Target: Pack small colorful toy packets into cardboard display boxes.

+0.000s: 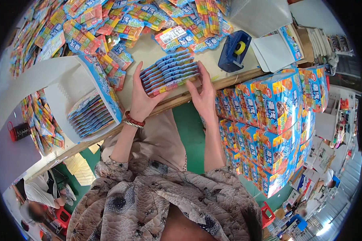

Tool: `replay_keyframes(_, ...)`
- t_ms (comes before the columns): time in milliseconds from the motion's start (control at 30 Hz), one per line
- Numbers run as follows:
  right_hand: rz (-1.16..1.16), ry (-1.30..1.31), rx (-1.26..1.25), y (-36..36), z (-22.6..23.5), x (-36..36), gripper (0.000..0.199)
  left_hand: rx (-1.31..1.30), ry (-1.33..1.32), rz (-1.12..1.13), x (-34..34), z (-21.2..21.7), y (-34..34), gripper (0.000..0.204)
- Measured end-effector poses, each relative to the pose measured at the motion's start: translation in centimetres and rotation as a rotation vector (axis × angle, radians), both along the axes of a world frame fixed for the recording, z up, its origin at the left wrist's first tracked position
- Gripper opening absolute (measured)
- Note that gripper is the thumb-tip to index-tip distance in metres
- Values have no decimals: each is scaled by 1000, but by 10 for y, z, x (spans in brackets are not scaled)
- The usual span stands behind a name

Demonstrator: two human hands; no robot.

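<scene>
Between my two hands, over the table's front edge, is a row of colourful candy packets point(169, 74), lined up face to face with their wavy blue tops showing. My left hand point(145, 96) grips the row's left end, a red bracelet and a bangle on its wrist. At the right end, my right hand point(201, 90) presses with thumb and fingers. To the left lies an open printed carton point(102, 86) with its white flap raised. Inside it sits another row of packets point(91, 114), stacked closely on edge.
Loose packets point(128, 24) cover the table's far side; more packets point(42, 120) lie left of the carton. A blue tape dispenser point(234, 51) stands right of my hands, near flat cartons point(274, 50). Filled cartons point(269, 124) are piled high on my right. A person point(42, 193) sits at lower left.
</scene>
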State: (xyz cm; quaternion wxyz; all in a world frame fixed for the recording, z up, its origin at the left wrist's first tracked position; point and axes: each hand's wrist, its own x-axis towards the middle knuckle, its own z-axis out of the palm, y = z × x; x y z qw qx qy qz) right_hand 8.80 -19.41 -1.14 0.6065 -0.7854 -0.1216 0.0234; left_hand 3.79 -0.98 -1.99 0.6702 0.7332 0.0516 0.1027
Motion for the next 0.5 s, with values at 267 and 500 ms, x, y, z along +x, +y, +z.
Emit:
replay_keyframes(267, 113, -20, -56, -2, 6, 5, 78, 11, 21, -6, -1, 1, 1, 105)
replay_keyframes(500, 96, -59, -84, -2, 7, 6, 80, 47, 4, 7, -2, -2, 1, 104)
